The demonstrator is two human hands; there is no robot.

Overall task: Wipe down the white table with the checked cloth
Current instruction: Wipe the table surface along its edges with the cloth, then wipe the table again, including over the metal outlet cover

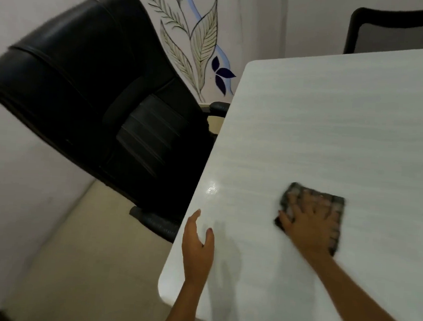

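left hand (197,245): set edge-on at the near left edge of the tabletop (335,119), fingers straight and relaxed, nothing held. Looks like bracing tbh.
right hand (309,223): laid flat on the checked cloth (336,204), fingers spread, pressing it down, no pinching.
checked cloth, where: on the near part of the tabletop, right of the left hand, well in from the edge.
checked cloth, handling: probably light, soft and floppy. Best driven under a flat palm over its middle so bunching is avoided; a corner pinch is only needed for lifting.
checked cloth, look: dark checks, folded into a rough square pad, too blurred for the weave to be made out.
tabletop, look: white, faint grain, rounded corners, a glossy patch near the left edge.
behind: a black office chair (97,88) is parked at the left side, and a leaf painting (202,40) is seen on the wall.
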